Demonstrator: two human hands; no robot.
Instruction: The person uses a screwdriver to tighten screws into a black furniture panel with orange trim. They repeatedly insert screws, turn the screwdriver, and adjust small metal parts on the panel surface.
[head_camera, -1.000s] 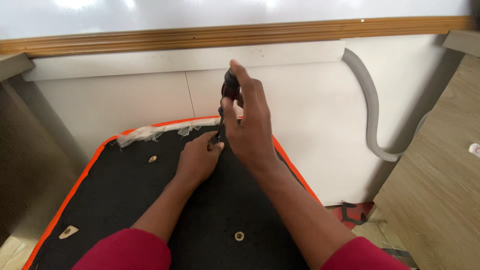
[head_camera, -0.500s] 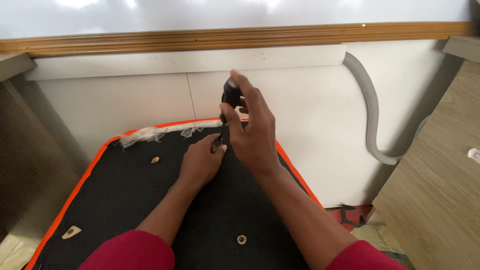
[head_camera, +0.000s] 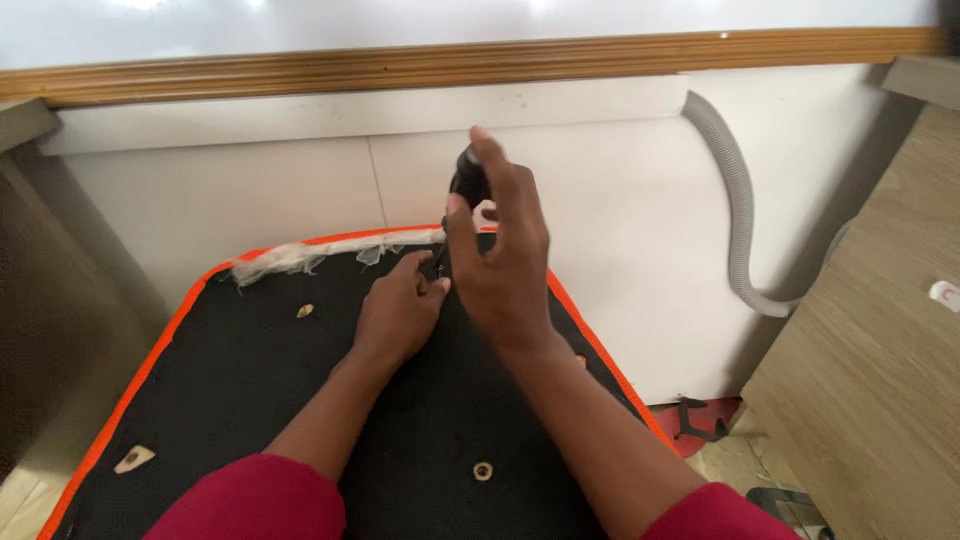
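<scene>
White wall panels fill the background, topped by a wooden trim strip (head_camera: 400, 65), and against them lies a black mat (head_camera: 240, 390) edged in orange, which serves as the landmark for everything else.

Near the mat's left front corner sits a small pale scrap (head_camera: 133, 458), and another tiny scrap (head_camera: 305, 310) lies on it farther back. Along the mat's far edge a tuft of frayed white fibre (head_camera: 285, 258) hangs over the orange border.

Right of that tuft, the left hand (head_camera: 397, 312) rests palm down on the mat near its far edge, fingers curled loosely, fingertips pinched at the lower tip of a thin dark tool.

Just right of it and above the mat's far edge, the right hand (head_camera: 505, 260) is closed around the dark handle of a screwdriver (head_camera: 468, 185), held roughly upright with the tip pointing down at the mat beside the left fingertips. The shaft is mostly hidden behind the hands.

Closer to the front of the mat, a small metal ring (head_camera: 483, 470) is set into the black surface between the two forearms, which wear dark red sleeves.

Right of the mat a grey ribbed hose (head_camera: 738, 215) curves down the wall, and farther right stands a wood-grain counter (head_camera: 880, 380).
</scene>
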